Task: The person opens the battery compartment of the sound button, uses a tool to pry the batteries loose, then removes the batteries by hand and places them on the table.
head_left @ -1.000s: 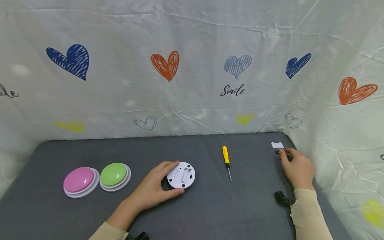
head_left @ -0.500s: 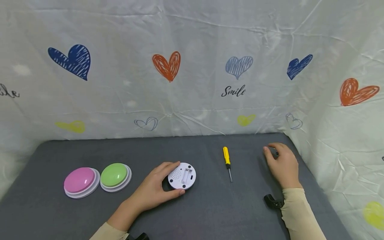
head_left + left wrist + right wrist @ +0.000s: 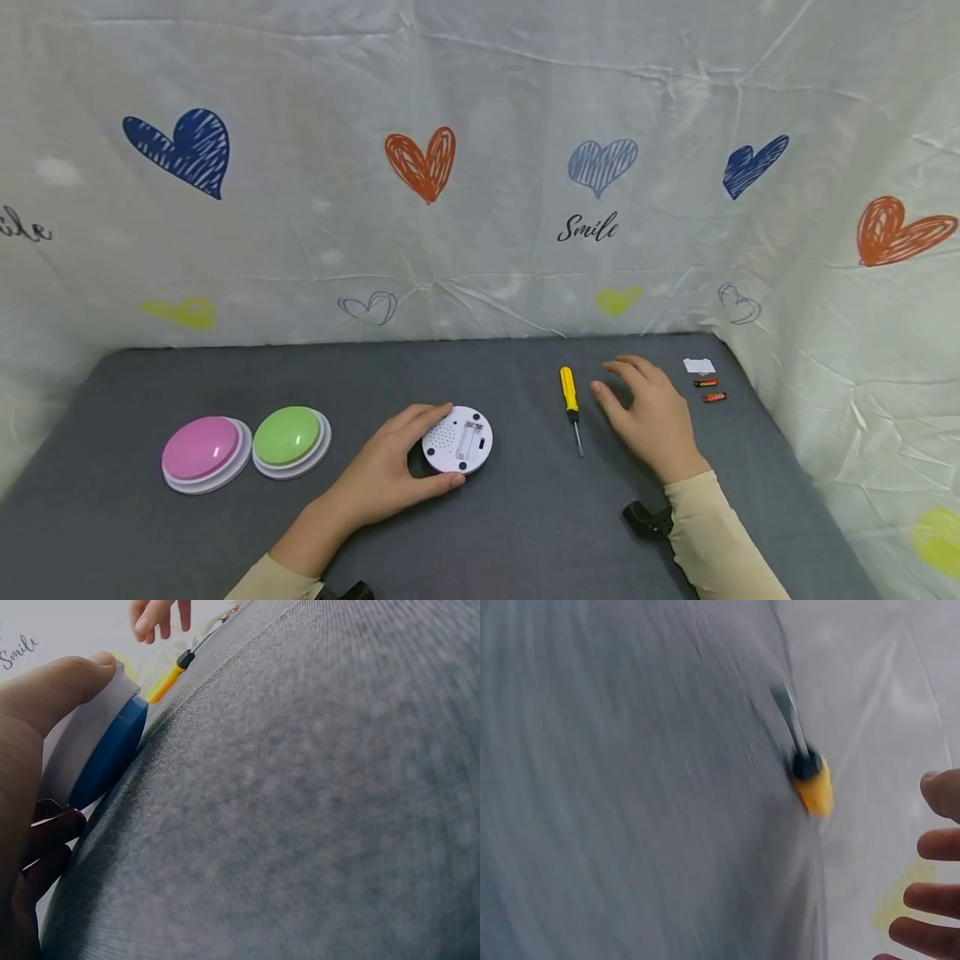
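Observation:
My left hand (image 3: pixel 381 468) grips a round white buzzer button (image 3: pixel 442 442) by its rim, thumb on the near side and fingers at the far side. It lies upside down on the table, showing speaker holes, dark feet and an uncovered battery slot; in the left wrist view its blue dome (image 3: pixel 112 754) faces the cloth. My right hand (image 3: pixel 651 423) holds nothing, its fingers spread just right of a screwdriver (image 3: pixel 567 390) with a yellow handle and metal shaft. In the right wrist view the screwdriver (image 3: pixel 815 787) lies apart from the fingertips (image 3: pixel 934 844).
Two small batteries (image 3: pixel 706 383) lie at the back right, beside a white battery cover (image 3: pixel 699 366). On the left stand a pink buzzer (image 3: pixel 199 448) and a green buzzer (image 3: pixel 287 436). A heart-printed white cloth (image 3: pixel 495 258) hangs behind the grey table (image 3: pixel 525 533).
My right hand has left the batteries and cover at the back right and moved left toward the screwdriver, its fingers opening. The left hand keeps its grip on the buzzer in place.

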Tool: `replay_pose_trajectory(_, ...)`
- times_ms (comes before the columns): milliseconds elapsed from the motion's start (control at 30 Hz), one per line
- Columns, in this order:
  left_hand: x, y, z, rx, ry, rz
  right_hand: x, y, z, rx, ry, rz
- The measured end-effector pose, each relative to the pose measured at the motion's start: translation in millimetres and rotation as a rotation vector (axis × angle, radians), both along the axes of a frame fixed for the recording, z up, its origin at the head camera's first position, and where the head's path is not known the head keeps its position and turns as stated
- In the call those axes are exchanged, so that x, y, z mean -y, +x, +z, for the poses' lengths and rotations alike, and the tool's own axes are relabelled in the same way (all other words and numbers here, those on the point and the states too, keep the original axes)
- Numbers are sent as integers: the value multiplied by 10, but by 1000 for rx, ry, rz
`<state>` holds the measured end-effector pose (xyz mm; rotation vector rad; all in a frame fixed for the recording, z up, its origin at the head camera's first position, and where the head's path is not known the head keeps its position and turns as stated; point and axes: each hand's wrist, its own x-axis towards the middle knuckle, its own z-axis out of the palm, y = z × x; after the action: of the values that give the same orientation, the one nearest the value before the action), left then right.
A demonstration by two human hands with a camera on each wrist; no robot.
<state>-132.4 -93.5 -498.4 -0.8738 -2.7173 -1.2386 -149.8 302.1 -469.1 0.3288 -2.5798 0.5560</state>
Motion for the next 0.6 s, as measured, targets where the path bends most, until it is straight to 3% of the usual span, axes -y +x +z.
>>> replay_pose_trajectory(367, -14, 4, 3, -2, -8, 7, 637, 122, 19, 10, 56, 267)
replay_pose_trajectory(600, -19, -10, -12, -10, -8, -9, 1025, 214, 13, 178, -16, 530)
